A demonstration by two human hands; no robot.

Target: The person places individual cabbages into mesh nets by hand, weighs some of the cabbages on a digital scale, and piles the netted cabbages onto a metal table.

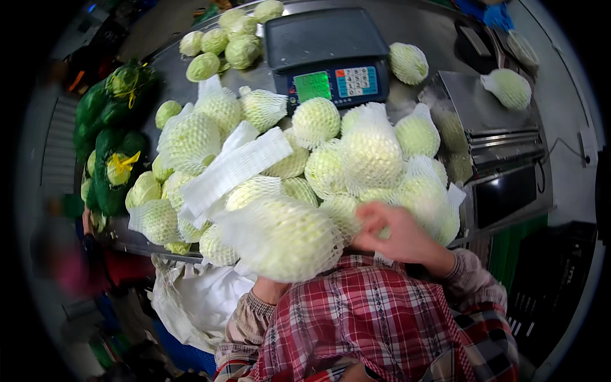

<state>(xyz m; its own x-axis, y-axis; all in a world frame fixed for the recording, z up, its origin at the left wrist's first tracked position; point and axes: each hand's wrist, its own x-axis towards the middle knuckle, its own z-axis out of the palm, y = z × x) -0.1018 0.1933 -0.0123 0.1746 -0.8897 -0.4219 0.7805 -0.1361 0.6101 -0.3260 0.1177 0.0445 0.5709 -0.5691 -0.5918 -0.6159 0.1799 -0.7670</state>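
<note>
A pale green cabbage [289, 239] in a white foam net sleeve is raised in front of my body, blurred by motion. My left hand [271, 290] holds it from below; only the wrist area shows, and the cabbage hides the fingers. To the right of it, my right hand [394, 234] hovers by the pile with fingers loosely bent and apart, with nothing visible in it. Heaped on the metal table are several netted cabbages [372, 153]. Flat, unused foam net sleeves [238, 172] lie across the pile's left part.
Beyond the pile stands a digital scale [324, 41] with a lit green display. Bare cabbages [242, 51] sit at the back left, beside green mesh bags [111, 165] of cabbages. A metal machine [493, 127] is on the right, a netted cabbage on top. A white sack [197, 293] hangs below the table's near edge.
</note>
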